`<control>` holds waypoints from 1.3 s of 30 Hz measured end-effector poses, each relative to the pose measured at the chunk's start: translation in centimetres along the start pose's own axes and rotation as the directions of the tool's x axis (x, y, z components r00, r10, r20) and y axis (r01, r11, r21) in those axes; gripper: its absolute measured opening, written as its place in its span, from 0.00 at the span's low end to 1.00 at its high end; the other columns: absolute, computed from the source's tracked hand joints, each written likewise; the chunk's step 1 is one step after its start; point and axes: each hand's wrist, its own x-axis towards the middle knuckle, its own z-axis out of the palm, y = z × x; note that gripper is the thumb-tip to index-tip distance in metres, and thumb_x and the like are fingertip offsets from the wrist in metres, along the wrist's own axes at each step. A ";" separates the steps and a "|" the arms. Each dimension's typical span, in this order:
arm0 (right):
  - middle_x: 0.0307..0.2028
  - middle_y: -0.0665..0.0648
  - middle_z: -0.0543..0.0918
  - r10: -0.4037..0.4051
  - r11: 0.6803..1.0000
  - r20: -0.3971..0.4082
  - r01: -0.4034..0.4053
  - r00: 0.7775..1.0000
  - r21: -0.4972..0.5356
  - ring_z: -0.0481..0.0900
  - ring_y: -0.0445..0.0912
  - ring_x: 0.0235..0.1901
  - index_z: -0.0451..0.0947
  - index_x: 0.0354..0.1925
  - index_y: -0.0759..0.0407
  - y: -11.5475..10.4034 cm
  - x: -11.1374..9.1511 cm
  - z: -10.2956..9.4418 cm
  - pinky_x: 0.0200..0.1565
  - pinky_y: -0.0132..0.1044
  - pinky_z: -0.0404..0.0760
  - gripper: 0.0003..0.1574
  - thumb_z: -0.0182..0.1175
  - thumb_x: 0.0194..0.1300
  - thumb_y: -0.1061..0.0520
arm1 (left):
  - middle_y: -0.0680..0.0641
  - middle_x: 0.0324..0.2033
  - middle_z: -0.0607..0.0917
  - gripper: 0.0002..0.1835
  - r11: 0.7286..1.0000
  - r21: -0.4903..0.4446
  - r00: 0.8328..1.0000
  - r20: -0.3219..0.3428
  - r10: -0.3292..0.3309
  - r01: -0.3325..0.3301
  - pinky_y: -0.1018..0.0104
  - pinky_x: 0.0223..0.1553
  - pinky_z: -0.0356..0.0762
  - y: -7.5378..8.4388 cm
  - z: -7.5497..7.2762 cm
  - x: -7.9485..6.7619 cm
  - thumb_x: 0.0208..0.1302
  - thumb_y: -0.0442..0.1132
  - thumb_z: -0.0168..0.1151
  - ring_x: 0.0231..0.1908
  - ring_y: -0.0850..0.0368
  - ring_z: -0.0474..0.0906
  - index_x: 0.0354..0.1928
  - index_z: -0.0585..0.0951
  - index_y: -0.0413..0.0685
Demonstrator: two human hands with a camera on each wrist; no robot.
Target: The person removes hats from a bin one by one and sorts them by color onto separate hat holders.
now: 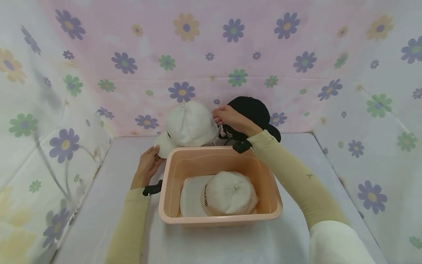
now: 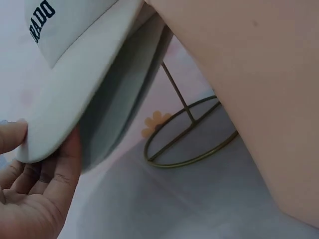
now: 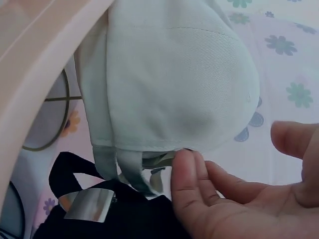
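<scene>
Hands are both seen at the white cap (image 1: 188, 124) in the head view, above centre and slightly left of the frame. Its brim is pinched by the left hand (image 1: 149, 164), left of centre; its rear edge is met by the right hand (image 1: 233, 119), in front of the black cap (image 1: 252, 110). A peach bin (image 1: 221, 220) is placed on the desk (image 1: 108, 190) at lower centre; a cream cap (image 1: 230, 194), brim toward the left of the frame, is contained in it. Sleeves (image 1: 290, 179) are worn on both arms. Floral cloth (image 1: 211, 55) is hung behind.

Left wrist view: the brim is gripped at lower left between thumb and curled fingers. Dark letters, partly cut off, are noted at upper left. A second pale brim (image 2: 119, 107) is seen just below the first. A wire stand (image 2: 192, 121) is visible right of centre, partly covered by the bin.

Right wrist view: the cap's lower edge, at centre, is touched by extended fingertips; the thumb is held well apart at right, nothing being clasped. Two pale straps (image 3: 132, 172) are seen at that edge, above a metal buckle (image 3: 89, 205) at lower left.
</scene>
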 end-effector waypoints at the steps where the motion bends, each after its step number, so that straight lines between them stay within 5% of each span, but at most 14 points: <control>1: 0.36 0.61 0.68 0.005 1.000 0.025 -0.005 1.000 -0.009 0.68 0.53 0.40 0.70 0.43 0.73 -0.1 0.0 0.0 0.57 0.48 0.73 0.23 0.43 0.83 0.52 | 0.38 0.76 0.58 0.33 1.000 -0.005 1.000 -0.001 0.008 -0.008 0.75 0.50 0.81 0.2 0.0 0.0 0.82 0.45 0.44 0.59 0.59 0.75 0.81 0.50 0.41; 6: 0.22 0.53 0.57 0.012 0.996 0.122 -0.001 0.992 -0.094 0.60 0.50 0.29 0.58 0.24 0.67 -0.1 0.2 -0.1 0.44 0.42 0.68 0.31 0.42 0.83 0.50 | 0.38 0.77 0.56 0.31 0.999 -0.033 1.000 0.004 0.029 -0.029 0.76 0.48 0.81 1.4 0.2 -0.2 0.82 0.44 0.41 0.69 0.52 0.67 0.81 0.51 0.45; 10: 0.22 0.54 0.60 0.002 0.992 0.097 0.010 0.995 -0.124 0.62 0.51 0.29 0.59 0.23 0.66 -0.3 0.2 0.1 0.43 0.43 0.69 0.32 0.44 0.83 0.49 | 0.40 0.75 0.59 0.31 0.995 -0.089 0.999 -0.003 0.049 -0.049 0.76 0.45 0.81 2.3 0.3 -0.2 0.82 0.43 0.42 0.61 0.56 0.73 0.81 0.52 0.45; 14: 0.25 0.56 0.62 0.019 0.991 0.040 -0.013 0.999 -0.137 0.64 0.50 0.29 0.65 0.27 0.66 -0.7 0.1 0.3 0.43 0.41 0.71 0.29 0.46 0.82 0.48 | 0.42 0.68 0.66 0.32 0.991 -0.103 0.996 -0.015 0.090 -0.091 0.75 0.44 0.81 3.1 0.3 -0.2 0.82 0.42 0.43 0.49 0.63 0.77 0.81 0.51 0.43; 20: 0.27 0.55 0.62 0.071 0.994 -0.046 -0.074 0.996 -0.075 0.66 0.50 0.33 0.72 0.43 0.65 -1.1 0.3 0.5 0.45 0.38 0.73 0.22 0.48 0.81 0.46 | 0.49 0.55 0.73 0.31 0.985 -0.118 0.992 -0.002 0.126 -0.125 0.75 0.44 0.82 4.2 0.8 -0.3 0.81 0.42 0.44 0.46 0.65 0.79 0.80 0.52 0.40; 28: 0.32 0.57 0.64 0.147 0.989 -0.080 -0.146 0.986 0.013 0.66 0.49 0.32 0.68 0.35 0.63 -1.0 0.9 0.5 0.44 0.40 0.72 0.27 0.48 0.80 0.41 | 0.52 0.49 0.75 0.32 0.986 -0.109 0.992 0.002 0.129 -0.128 0.75 0.42 0.83 4.7 0.6 0.1 0.81 0.41 0.45 0.42 0.66 0.82 0.80 0.54 0.39; 35: 0.41 0.55 0.71 0.178 0.976 -0.070 -0.167 0.982 0.141 0.69 0.46 0.36 0.68 0.58 0.69 -1.0 1.3 0.8 0.52 0.41 0.74 0.30 0.52 0.79 0.43 | 0.52 0.51 0.75 0.32 0.987 -0.077 0.990 0.009 0.143 -0.141 0.76 0.43 0.83 4.8 0.2 0.3 0.80 0.43 0.47 0.43 0.66 0.81 0.79 0.54 0.39; 37: 0.33 0.56 0.68 0.162 0.972 -0.095 -0.142 0.982 0.188 0.65 0.46 0.31 0.73 0.48 0.71 -0.9 1.4 0.9 0.50 0.40 0.73 0.25 0.56 0.77 0.47 | 0.51 0.52 0.74 0.33 0.986 -0.076 0.988 0.019 0.152 -0.150 0.76 0.44 0.83 4.8 0.0 0.2 0.80 0.43 0.48 0.44 0.66 0.80 0.79 0.54 0.38; 39: 0.32 0.53 0.70 0.131 0.971 -0.127 -0.102 0.983 0.214 0.71 0.44 0.32 0.72 0.34 0.68 -0.7 1.6 0.9 0.53 0.38 0.76 0.21 0.60 0.75 0.51 | 0.51 0.53 0.74 0.34 0.984 -0.067 0.985 0.033 0.168 -0.166 0.76 0.44 0.82 4.8 -0.1 0.0 0.79 0.44 0.50 0.44 0.66 0.80 0.79 0.55 0.37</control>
